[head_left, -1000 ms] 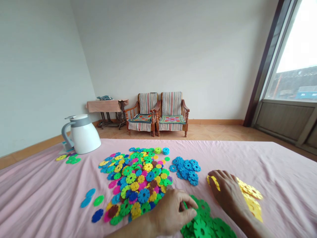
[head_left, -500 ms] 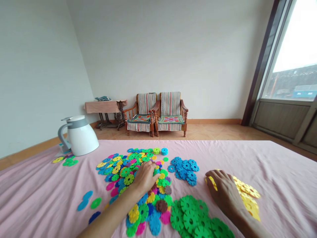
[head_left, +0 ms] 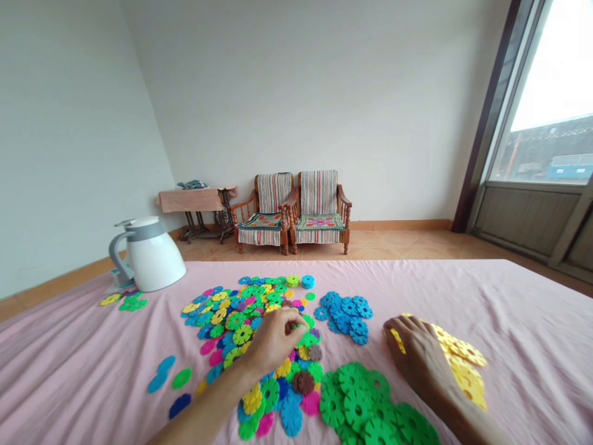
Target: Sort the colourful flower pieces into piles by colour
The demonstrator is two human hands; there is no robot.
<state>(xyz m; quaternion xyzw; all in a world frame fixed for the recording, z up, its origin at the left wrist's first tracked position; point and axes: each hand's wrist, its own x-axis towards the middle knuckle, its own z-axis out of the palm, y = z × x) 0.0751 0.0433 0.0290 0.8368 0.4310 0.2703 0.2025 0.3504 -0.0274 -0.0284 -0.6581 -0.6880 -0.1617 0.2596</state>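
Note:
Over the mixed pile of coloured notched plastic discs (head_left: 243, 335), my left hand (head_left: 273, 339) has its fingers curled in towards the thumb. A bit of green shows at its fingertips, but I cannot make out whether this is a held disc or one lying behind. My right hand (head_left: 414, 349) lies palm down with fingers stretched over the yellow discs (head_left: 463, 364), covering part of that group. Yellow also shows beside its thumb. Between the hands, a group of blue discs (head_left: 345, 315) lies farther back, and a heap of large green discs (head_left: 356, 402) is nearer me.
A white and grey jug (head_left: 155, 256) stands on the pink tablecloth (head_left: 111, 364) at the left. A few loose discs, among them a dark blue disc (head_left: 180, 405), lie left of the pile. Beyond the table are two wooden armchairs (head_left: 319, 191) and a cloth-covered stand (head_left: 192, 199).
My left hand has drawn back slightly towards me and to the right, and its fingers have curled together. My right hand remains on the yellow discs.

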